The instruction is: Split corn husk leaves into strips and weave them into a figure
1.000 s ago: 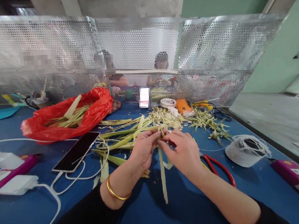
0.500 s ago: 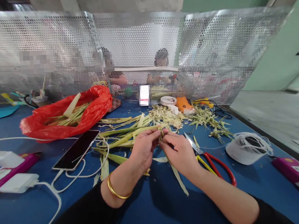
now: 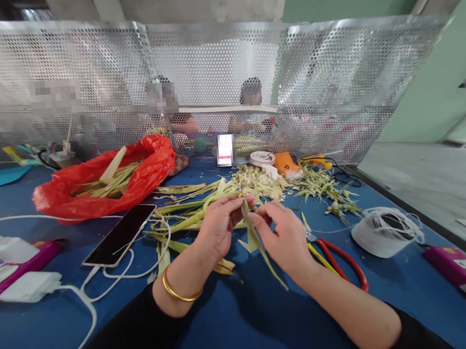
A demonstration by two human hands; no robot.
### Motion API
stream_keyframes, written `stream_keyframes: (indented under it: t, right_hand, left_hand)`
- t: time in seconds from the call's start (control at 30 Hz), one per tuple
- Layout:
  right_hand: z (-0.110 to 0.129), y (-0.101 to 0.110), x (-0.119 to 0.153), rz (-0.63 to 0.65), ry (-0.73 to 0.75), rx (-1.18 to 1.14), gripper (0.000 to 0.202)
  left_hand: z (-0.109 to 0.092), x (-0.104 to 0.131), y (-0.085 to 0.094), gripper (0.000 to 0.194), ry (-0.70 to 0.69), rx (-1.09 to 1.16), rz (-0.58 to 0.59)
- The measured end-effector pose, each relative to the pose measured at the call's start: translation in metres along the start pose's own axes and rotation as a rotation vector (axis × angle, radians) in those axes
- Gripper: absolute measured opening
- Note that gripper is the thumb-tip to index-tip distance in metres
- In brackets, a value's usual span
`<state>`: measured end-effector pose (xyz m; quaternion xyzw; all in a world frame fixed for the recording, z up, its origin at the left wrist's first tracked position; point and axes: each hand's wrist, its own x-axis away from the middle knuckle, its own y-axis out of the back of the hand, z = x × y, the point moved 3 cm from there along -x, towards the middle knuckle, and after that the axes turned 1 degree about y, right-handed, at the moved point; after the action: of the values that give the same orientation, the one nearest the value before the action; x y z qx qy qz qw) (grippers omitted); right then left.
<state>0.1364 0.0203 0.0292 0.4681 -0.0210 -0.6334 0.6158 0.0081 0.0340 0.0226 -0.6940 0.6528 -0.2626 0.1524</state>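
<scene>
Husk strip (image 3: 252, 230) hangs over the table (image 3: 243, 322), inside its right edge. Left hand (image 3: 218, 226) pinches its top; right hand (image 3: 287, 237) is curled beside, grip unclear. Probably light, soft, tearable: best held near top.

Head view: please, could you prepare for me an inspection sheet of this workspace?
Surface: blue tabletop, with pale shavings on its far part.
Job's things: pale green leaf strip between the hands; loose leaves lying on the tabletop.
Clutter: smartphone, red plastic bag holding leaves, red-handled scissors, white string spool, orange packet.
Hands: left hand pinches the strip's upper end; right hand has its fingers at the strip, grip unclear.
Cables: white cable near the smartphone; black cable at far right.
Surroundings: perforated metal screen, people behind it; green wall at right.
</scene>
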Motion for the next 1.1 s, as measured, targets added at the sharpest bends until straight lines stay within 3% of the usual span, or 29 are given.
stream_keyframes:
  t: [0.07,0.17,0.23,0.47,0.6,0.67,0.8,0.87,0.97,1.1]
  right_hand:
    - [-0.007,-0.001,-0.003,-0.014,-0.096,-0.114,0.021]
    - [-0.015,-0.013,-0.004,0.147,-0.205,-0.344,0.021]
    - [-0.017,-0.017,-0.004,0.188,-0.222,-0.415,0.021]
    - [-0.006,0.002,-0.007,0.094,0.045,-0.039,0.033]
    - [-0.002,0.022,-0.012,-0.097,0.082,0.075,0.023]
    - [-0.005,0.026,-0.016,-0.088,0.028,0.016,0.019]
    - [-0.016,0.014,-0.019,0.254,-0.257,-0.419,0.020]
    - [-0.019,0.007,-0.016,0.329,-0.440,-0.678,0.021]
    - [-0.019,0.002,-0.013,0.276,-0.549,-0.861,0.021]
    - [-0.018,0.001,-0.012,0.160,-0.555,-0.833,0.021]
  left_hand:
    - [-0.002,0.000,0.000,0.014,0.023,-0.016,0.007]
    - [-0.001,0.002,-0.003,0.016,0.051,-0.052,0.040]
    - [0.000,0.003,-0.004,0.013,0.019,-0.059,0.048]
    - [-0.001,0.000,-0.003,0.010,-0.073,-0.116,0.037]
    - [0.001,0.002,-0.003,0.008,-0.037,-0.248,0.104]
    - [0.005,0.006,-0.007,0.010,0.026,-0.322,0.204]
    - [0.013,0.015,-0.014,0.013,0.160,-0.357,0.306]
    - [0.017,0.016,-0.015,0.011,0.201,-0.379,0.288]
    - [0.021,0.017,-0.015,0.014,0.209,-0.456,0.252]
    - [0.023,0.019,-0.015,0.011,0.272,-0.467,0.264]
